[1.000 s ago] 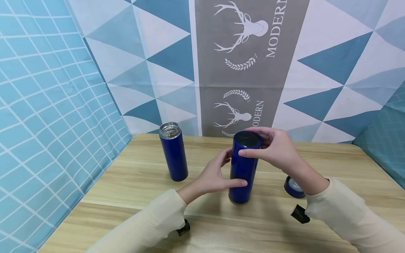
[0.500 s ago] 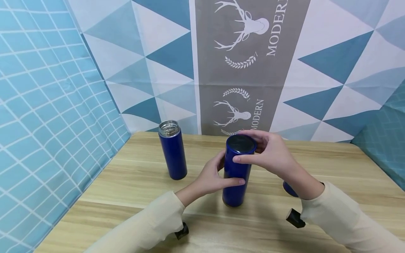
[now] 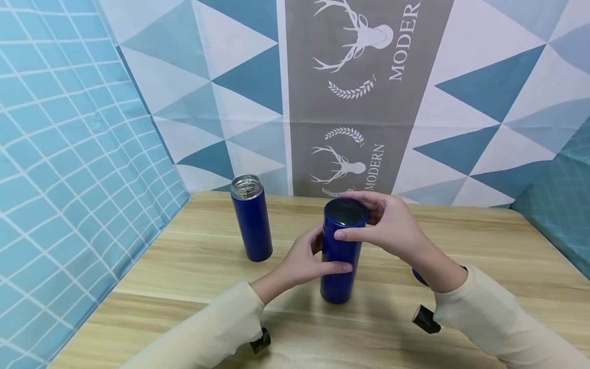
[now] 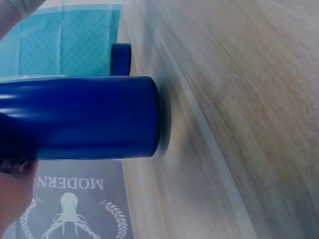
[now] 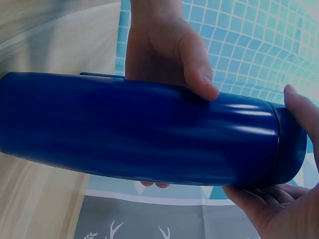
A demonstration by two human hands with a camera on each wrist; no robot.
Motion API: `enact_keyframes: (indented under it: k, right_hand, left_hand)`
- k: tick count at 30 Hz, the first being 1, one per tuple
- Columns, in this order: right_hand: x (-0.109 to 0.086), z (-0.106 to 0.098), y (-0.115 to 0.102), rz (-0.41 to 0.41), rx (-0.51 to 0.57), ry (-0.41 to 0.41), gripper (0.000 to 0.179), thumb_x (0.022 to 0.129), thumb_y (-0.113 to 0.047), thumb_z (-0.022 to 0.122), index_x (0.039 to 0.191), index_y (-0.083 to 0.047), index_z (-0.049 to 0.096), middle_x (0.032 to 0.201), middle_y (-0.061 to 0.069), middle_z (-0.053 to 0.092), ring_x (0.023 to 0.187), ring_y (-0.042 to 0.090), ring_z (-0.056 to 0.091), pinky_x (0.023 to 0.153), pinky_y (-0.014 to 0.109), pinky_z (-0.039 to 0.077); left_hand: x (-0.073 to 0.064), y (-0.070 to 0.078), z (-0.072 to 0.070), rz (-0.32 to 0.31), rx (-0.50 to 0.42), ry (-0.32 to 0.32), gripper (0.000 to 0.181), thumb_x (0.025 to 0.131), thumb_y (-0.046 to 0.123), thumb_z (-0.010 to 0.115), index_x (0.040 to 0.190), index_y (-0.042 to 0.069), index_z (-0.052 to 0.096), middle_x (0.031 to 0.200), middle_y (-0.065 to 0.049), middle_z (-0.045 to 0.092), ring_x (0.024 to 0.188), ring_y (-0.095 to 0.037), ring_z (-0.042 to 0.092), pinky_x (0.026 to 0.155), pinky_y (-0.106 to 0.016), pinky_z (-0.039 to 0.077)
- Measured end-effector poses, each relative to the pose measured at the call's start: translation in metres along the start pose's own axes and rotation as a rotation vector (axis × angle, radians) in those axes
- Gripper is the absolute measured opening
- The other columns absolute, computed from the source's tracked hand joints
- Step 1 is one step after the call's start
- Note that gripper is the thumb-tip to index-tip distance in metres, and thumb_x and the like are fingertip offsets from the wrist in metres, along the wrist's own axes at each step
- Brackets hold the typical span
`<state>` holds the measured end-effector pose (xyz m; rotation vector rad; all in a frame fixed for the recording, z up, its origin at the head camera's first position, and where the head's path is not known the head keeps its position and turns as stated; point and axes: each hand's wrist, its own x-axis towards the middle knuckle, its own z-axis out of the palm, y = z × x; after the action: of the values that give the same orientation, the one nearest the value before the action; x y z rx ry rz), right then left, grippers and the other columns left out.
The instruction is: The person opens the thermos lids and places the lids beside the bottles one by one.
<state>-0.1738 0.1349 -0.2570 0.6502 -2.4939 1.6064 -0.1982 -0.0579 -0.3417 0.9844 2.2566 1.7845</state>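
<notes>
Head view: on the tabletop, the blue flask stands upright between both hands. It looks rigid, slick and moderately heavy, probably best steadied at mid-body. The left hand curls its fingers round the body; the right hand grips the lid. Far fingertips are hidden; the right forearm mostly covers a small blue piece.

Patterned hangings around a table suggest a booth.

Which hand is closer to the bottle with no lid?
Left. The left hand is a little right of the open bottle; the right hand is farther right.
</notes>
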Motion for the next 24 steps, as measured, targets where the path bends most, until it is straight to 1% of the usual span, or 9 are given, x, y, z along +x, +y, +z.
enact_keyframes:
  k: [4, 9, 11, 13, 15, 17, 18, 20, 24]
  right_hand:
    - [-0.001, 0.0, 0.002, 0.008, -0.02, -0.008, 0.058, 0.074, -0.019, 0.083, 0.127, -0.013, 0.061, 0.117, 0.011, 0.07, 0.095, 0.014, 0.07, 0.082, 0.021, 0.056]
    - [-0.003, 0.0, 0.006, 0.011, -0.037, -0.032, 0.061, 0.076, -0.019, 0.082, 0.131, -0.013, 0.057, 0.124, 0.013, 0.066, 0.106, 0.026, 0.067, 0.088, 0.02, 0.054]
    - [-0.002, 0.0, 0.007, 0.0, -0.029, -0.049, 0.062, 0.077, -0.017, 0.081, 0.133, -0.011, 0.055, 0.126, 0.014, 0.064, 0.11, 0.029, 0.065, 0.092, 0.025, 0.054]
    - [-0.001, 0.0, 0.008, -0.008, -0.023, -0.065, 0.064, 0.078, -0.016, 0.08, 0.135, -0.01, 0.052, 0.13, 0.015, 0.062, 0.113, 0.031, 0.063, 0.097, 0.034, 0.054]
    - [0.0, -0.001, 0.008, -0.019, -0.019, -0.079, 0.066, 0.078, -0.014, 0.08, 0.136, -0.009, 0.05, 0.134, 0.014, 0.058, 0.118, 0.032, 0.061, 0.101, 0.042, 0.051]
    - [0.0, -0.001, 0.008, -0.024, -0.017, -0.084, 0.068, 0.078, -0.013, 0.08, 0.138, -0.009, 0.048, 0.138, 0.012, 0.056, 0.121, 0.032, 0.059, 0.104, 0.046, 0.047]
    - [0.0, -0.001, 0.009, -0.025, -0.011, -0.083, 0.069, 0.077, -0.012, 0.08, 0.138, -0.009, 0.047, 0.138, 0.012, 0.055, 0.122, 0.031, 0.058, 0.105, 0.046, 0.046]
    - [-0.001, 0.0, 0.009, -0.027, 0.009, -0.074, 0.071, 0.076, -0.011, 0.08, 0.139, -0.01, 0.047, 0.138, 0.011, 0.055, 0.122, 0.03, 0.059, 0.105, 0.042, 0.047]
    - [-0.003, 0.006, 0.011, -0.023, 0.056, -0.04, 0.073, 0.074, -0.01, 0.082, 0.139, -0.011, 0.048, 0.137, 0.012, 0.056, 0.117, 0.03, 0.061, 0.098, 0.026, 0.052]
  left_hand:
    - [0.0, 0.0, 0.0, -0.008, 0.01, -0.001, 0.068, 0.077, 0.021, 0.08, 0.137, 0.025, 0.048, 0.13, 0.0, 0.062, 0.113, -0.012, 0.063, 0.098, -0.027, 0.051]
    - [-0.001, -0.002, 0.001, -0.026, 0.025, 0.002, 0.067, 0.077, 0.021, 0.08, 0.136, 0.026, 0.049, 0.13, 0.002, 0.062, 0.112, -0.012, 0.063, 0.099, -0.027, 0.05]
    - [-0.001, -0.002, 0.001, -0.034, 0.031, 0.001, 0.068, 0.077, 0.022, 0.08, 0.136, 0.026, 0.048, 0.13, 0.002, 0.062, 0.113, -0.011, 0.062, 0.1, -0.028, 0.05]
    - [-0.001, -0.003, 0.001, -0.033, 0.035, -0.002, 0.067, 0.077, 0.022, 0.08, 0.136, 0.025, 0.048, 0.13, 0.002, 0.062, 0.114, -0.012, 0.062, 0.101, -0.028, 0.05]
    - [-0.001, -0.003, 0.0, -0.025, 0.034, -0.006, 0.068, 0.077, 0.022, 0.08, 0.137, 0.024, 0.048, 0.131, 0.001, 0.062, 0.114, -0.012, 0.062, 0.101, -0.029, 0.049]
    - [0.0, -0.002, 0.001, -0.021, 0.033, -0.008, 0.069, 0.077, 0.022, 0.08, 0.137, 0.024, 0.048, 0.131, 0.001, 0.061, 0.115, -0.012, 0.061, 0.102, -0.029, 0.049]
    - [0.0, -0.002, 0.001, -0.02, 0.033, -0.009, 0.069, 0.076, 0.022, 0.081, 0.137, 0.023, 0.048, 0.131, 0.001, 0.061, 0.115, -0.012, 0.061, 0.103, -0.029, 0.049]
    - [0.0, -0.002, 0.001, -0.019, 0.037, -0.006, 0.07, 0.075, 0.02, 0.082, 0.137, 0.023, 0.048, 0.131, 0.002, 0.061, 0.116, -0.012, 0.061, 0.103, -0.03, 0.048]
    - [0.001, -0.002, 0.003, -0.019, 0.047, 0.007, 0.07, 0.073, 0.017, 0.083, 0.134, 0.021, 0.05, 0.129, 0.001, 0.063, 0.115, -0.011, 0.061, 0.102, -0.03, 0.048]
